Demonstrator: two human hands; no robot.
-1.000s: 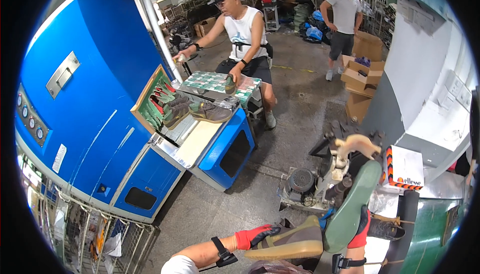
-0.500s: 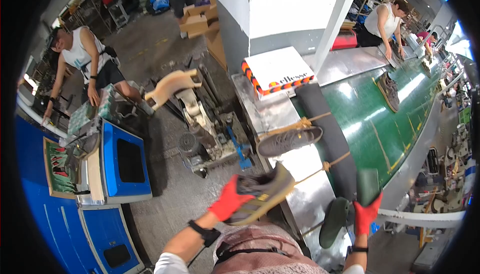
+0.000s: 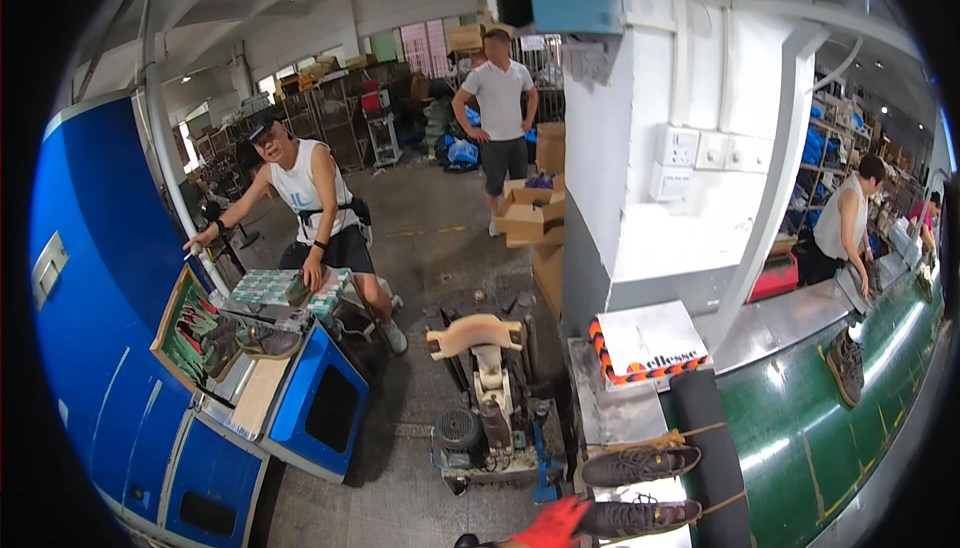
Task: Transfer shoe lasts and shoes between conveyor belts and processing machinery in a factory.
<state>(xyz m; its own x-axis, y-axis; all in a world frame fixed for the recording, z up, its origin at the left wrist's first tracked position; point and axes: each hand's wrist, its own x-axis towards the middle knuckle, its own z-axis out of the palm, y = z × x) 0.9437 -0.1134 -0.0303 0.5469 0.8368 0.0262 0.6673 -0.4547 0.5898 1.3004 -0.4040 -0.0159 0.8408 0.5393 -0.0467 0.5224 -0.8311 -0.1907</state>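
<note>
At the bottom edge, my left hand (image 3: 550, 525) in a red glove is open, its fingers stretched toward the heel of a dark brown lace-up shoe (image 3: 655, 518). Whether the fingertips still touch that shoe I cannot tell. A matching brown shoe (image 3: 640, 466) lies just beyond it, and both rest on a shiny metal ledge (image 3: 625, 413). Their toes face a dark grey padded bar (image 3: 705, 418) with cords tied round it. My right hand is out of view.
A white box (image 3: 655, 338) stands on the ledge beside a green conveyor belt (image 3: 780, 443) carrying another shoe (image 3: 846, 366). A floor machine (image 3: 490, 398) stands ahead. At left, a seated person (image 3: 310, 188) is by a blue machine (image 3: 325, 398); others stand farther off.
The view has tilted upward. The shoe from my left hand now lies on the ledge, and that hand has opened. My right hand and the green soles have left view.
</note>
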